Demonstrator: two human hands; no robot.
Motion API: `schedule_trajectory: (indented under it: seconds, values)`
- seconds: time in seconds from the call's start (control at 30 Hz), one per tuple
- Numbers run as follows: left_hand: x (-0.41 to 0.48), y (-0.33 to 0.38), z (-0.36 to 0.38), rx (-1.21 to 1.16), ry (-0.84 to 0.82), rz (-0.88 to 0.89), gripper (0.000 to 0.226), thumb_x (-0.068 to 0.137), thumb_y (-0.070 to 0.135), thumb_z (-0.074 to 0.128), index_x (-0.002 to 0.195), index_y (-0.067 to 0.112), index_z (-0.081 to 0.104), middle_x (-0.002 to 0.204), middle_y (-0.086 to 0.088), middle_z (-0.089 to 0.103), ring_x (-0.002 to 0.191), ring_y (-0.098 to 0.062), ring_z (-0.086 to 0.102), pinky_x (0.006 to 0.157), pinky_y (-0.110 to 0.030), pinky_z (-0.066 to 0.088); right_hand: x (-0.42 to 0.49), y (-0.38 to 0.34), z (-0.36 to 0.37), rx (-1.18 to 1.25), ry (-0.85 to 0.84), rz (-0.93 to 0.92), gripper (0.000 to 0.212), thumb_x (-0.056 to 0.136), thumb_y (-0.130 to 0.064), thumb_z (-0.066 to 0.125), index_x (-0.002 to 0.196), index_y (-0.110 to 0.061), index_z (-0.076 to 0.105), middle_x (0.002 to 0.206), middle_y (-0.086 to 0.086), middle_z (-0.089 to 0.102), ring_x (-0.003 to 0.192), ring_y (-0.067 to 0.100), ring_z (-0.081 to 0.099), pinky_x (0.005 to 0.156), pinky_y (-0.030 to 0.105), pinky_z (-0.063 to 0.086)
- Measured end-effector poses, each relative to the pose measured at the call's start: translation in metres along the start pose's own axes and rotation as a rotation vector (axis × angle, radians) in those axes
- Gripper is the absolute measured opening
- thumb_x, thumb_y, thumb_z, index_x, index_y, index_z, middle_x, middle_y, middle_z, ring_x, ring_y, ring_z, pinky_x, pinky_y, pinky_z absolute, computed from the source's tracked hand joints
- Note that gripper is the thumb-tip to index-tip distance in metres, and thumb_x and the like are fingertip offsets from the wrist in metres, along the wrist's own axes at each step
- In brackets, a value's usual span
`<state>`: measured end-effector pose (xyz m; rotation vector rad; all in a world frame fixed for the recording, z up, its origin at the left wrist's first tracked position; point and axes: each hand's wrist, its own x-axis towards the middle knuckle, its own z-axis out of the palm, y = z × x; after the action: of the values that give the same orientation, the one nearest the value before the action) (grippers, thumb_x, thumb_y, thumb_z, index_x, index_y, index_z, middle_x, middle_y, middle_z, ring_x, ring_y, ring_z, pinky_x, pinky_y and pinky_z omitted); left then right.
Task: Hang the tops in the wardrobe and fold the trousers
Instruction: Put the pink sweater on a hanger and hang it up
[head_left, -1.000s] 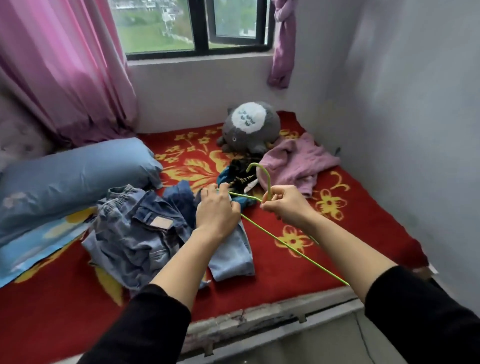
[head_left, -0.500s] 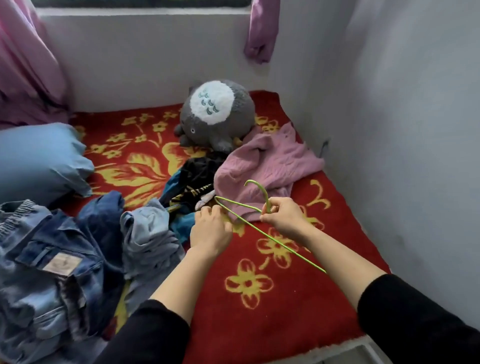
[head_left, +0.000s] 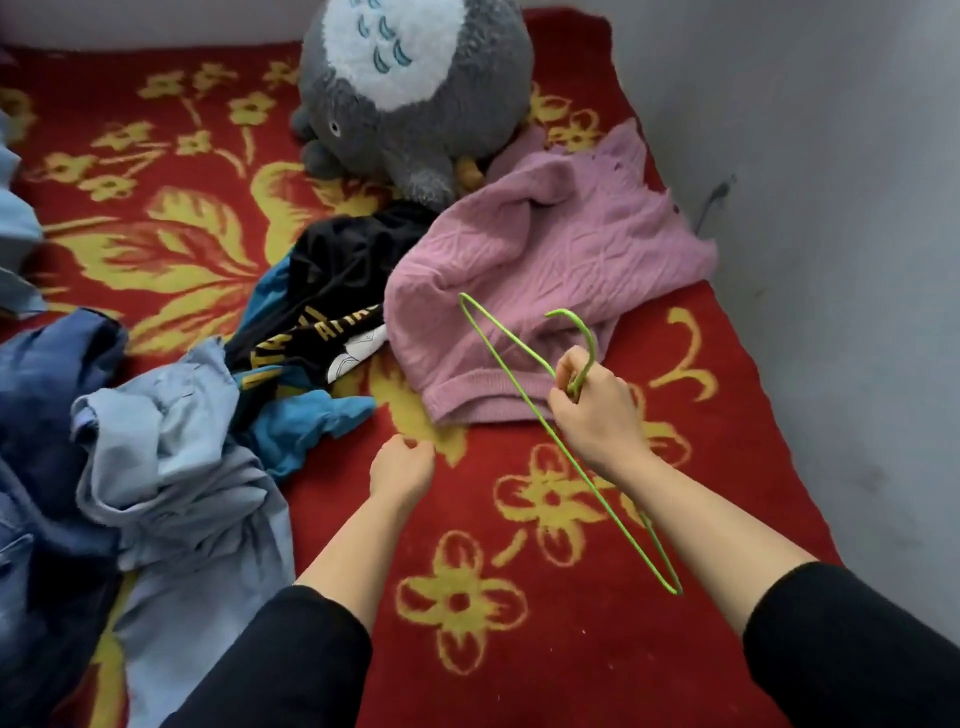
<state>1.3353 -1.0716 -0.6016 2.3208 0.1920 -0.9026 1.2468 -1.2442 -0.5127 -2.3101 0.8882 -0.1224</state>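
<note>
Half a second ago both hands were on the lime-green wire clothes hanger (head_left: 563, 450); now the left hand (head_left: 402, 467) has let go and hovers over the bedding with its fingers loosely curled, holding nothing. The right hand (head_left: 597, 410) keeps its grasp, fingers closed round the neck just under the hook. The hanger's far corner now reaches over the near hem of the crumpled pink knitted sweater (head_left: 545, 270), and its near corner lies along the right forearm. The view has also dropped and moved closer, so the window and curtains have gone out of sight.

The sweater lies at the far right. Just left of it, touching it, is a bunched black top with yellow lettering and blue panels (head_left: 332, 291). At the near left sits a heap of pale blue denim (head_left: 182, 441), with darker blue jeans (head_left: 41, 395) against it at the left edge.

Everything rests on a red blanket patterned with yellow flowers (head_left: 493, 691). A round grey plush toy with a white belly (head_left: 410, 88) sits at the far end, next to the sweater. A pale grey wall (head_left: 831, 208) bounds the bed on the right. A corner of a blue pillow (head_left: 15, 223) shows at the far left. Both arms wear black sleeves (head_left: 857, 649) pushed up the forearms.
</note>
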Motion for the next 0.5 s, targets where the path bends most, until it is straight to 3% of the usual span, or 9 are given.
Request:
schedule_trajectory:
  seconds: [0.1,0.17,0.23,0.33,0.4,0.5]
  values:
    - [0.039,-0.002,0.028,-0.179,0.013,-0.066,0.034,0.09,0.029,0.052,0.105,0.001,0.064,0.111,-0.02,0.065,0.108,-0.035,0.058,0.085,-0.035,0.043,0.018,0.026,0.022,-0.074,-0.058,-0.109,0.016,0.087,-0.01,0.05,0.1,-0.019,0.054,0.087,0.013,0.064,0.087,0.041,0.059,0.069,0.04,0.043]
    - [0.06,-0.003,0.044,-0.307,0.027,-0.105,0.047,0.088,0.038,0.056,0.107,-0.004,0.062,0.113,-0.025,0.063,0.108,-0.039,0.058,0.088,-0.039,0.046,0.026,0.044,0.035,-0.127,-0.115,-0.137,0.024,0.09,-0.014,0.048,0.109,-0.024,0.058,0.103,0.009,0.064,0.095,0.039,0.061,0.076,0.042,0.048]
    - [0.081,-0.004,0.059,-0.391,0.025,-0.147,0.057,0.081,0.048,0.059,0.109,-0.001,0.063,0.116,-0.023,0.062,0.108,-0.038,0.058,0.091,-0.041,0.047,0.031,0.059,0.045,-0.163,-0.158,-0.127,0.026,0.089,-0.014,0.047,0.108,-0.025,0.061,0.103,0.006,0.061,0.098,0.038,0.06,0.08,0.045,0.049]
    - [0.105,0.0,0.072,-0.543,0.01,-0.171,0.031,0.087,0.04,0.061,0.096,0.01,0.059,0.099,-0.011,0.062,0.088,-0.026,0.058,0.082,-0.032,0.045,0.035,0.072,0.056,-0.206,-0.217,-0.113,0.029,0.088,-0.011,0.046,0.107,-0.024,0.063,0.101,0.006,0.057,0.097,0.036,0.059,0.078,0.042,0.048]
    - [0.118,0.002,0.075,-0.591,0.006,-0.176,0.027,0.088,0.033,0.063,0.103,0.01,0.061,0.095,-0.005,0.058,0.081,-0.017,0.053,0.076,-0.028,0.044,0.037,0.074,0.06,-0.239,-0.254,-0.112,0.032,0.088,-0.009,0.044,0.11,-0.024,0.063,0.1,0.006,0.055,0.096,0.036,0.059,0.075,0.041,0.047]
    - [0.115,0.01,0.064,-0.674,-0.024,-0.116,0.009,0.084,0.017,0.066,0.087,0.01,0.061,0.071,-0.005,0.054,0.061,-0.016,0.046,0.051,-0.02,0.038,0.042,0.07,0.064,-0.205,-0.244,-0.131,0.037,0.087,-0.011,0.043,0.114,-0.026,0.063,0.1,0.006,0.056,0.096,0.036,0.059,0.078,0.043,0.048]
